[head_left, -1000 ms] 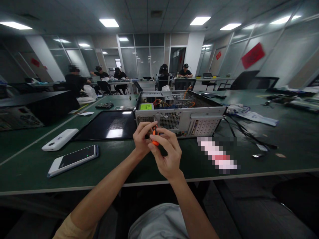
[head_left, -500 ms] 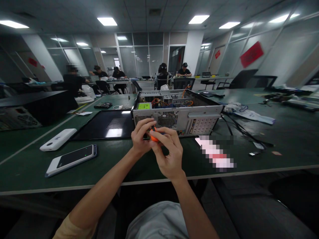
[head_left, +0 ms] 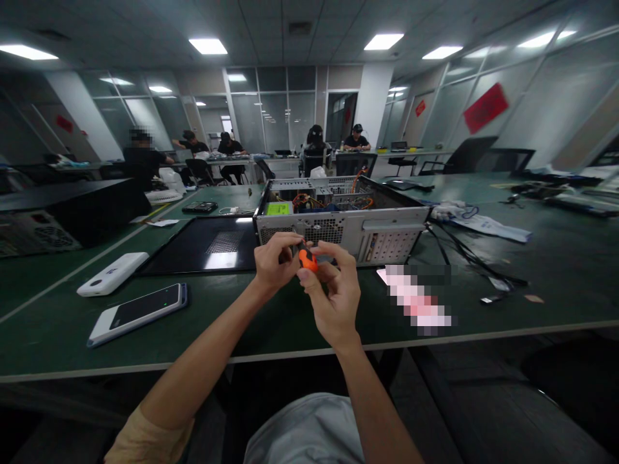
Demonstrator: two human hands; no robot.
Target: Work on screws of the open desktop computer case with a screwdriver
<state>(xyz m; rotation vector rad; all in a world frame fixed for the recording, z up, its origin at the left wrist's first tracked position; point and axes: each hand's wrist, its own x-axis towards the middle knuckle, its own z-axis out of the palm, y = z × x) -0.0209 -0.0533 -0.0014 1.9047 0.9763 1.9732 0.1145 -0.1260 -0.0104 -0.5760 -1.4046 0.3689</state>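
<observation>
Above the near edge of the tabletop (head_left: pixel 58 335), the right hand (head_left: pixel 333 290) pinches the orange end of what looks like a short screwdriver (head_left: pixel 308 259), while the left hand's (head_left: pixel 274 261) fingers close about its dark end. At ten o'clock from them a black side panel (head_left: pixel 207 248) lies flat, seemingly already off. At twelve, the computer case (head_left: pixel 353 225) stands open, the green-labelled power supply (head_left: pixel 278 209) and wiring (head_left: pixel 304 201) still inside; I judge the screwdriver clear of it. Farther, near eleven, rests a hard drive (head_left: pixel 200 207).

Computer case (head_left: pixel 345 216) walls off straight ahead, cables (head_left: pixel 467 250) clutter the right, but bare bench (head_left: pixel 213 316) opens between white gadget (head_left: pixel 140 312) and left forearm (head_left: pixel 217 348)!
</observation>
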